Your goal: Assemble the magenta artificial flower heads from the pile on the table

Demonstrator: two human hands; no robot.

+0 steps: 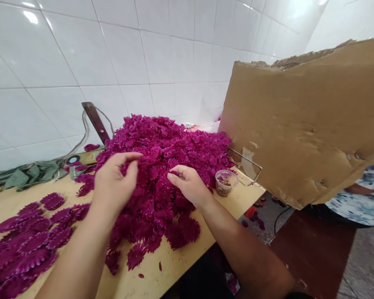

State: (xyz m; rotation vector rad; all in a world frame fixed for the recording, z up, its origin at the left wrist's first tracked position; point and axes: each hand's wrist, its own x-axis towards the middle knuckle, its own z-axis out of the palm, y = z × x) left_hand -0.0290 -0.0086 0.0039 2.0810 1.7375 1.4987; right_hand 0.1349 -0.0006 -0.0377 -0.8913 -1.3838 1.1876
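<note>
A large heap of magenta, fringed-edge flower pieces (pixel 162 145) covers the middle of the table. Over its left side hovers my left hand (pixel 116 174), thumb and forefinger apart, with nothing visible between them. My right hand (pixel 190 185) is closed in a pinch above the heap's right part. A bit of magenta flower piece (pixel 175 172) shows between its thumb and fingers, mostly hidden by them. Flat round magenta pieces (pixel 34 241) lie overlapping at the left, beside my left forearm. Right of my right hand stands a clear plastic cup (pixel 226 182) with small brownish bits inside.
A big cardboard sheet (pixel 299 120) rises on the right, next to a bent metal wire (pixel 252 181). Green cloth (pixel 28 172) and a dark metal bar (pixel 95 122) lie by the tiled wall (pixel 118 54). Another person's patterned clothing (pixel 361 203) shows behind the cardboard.
</note>
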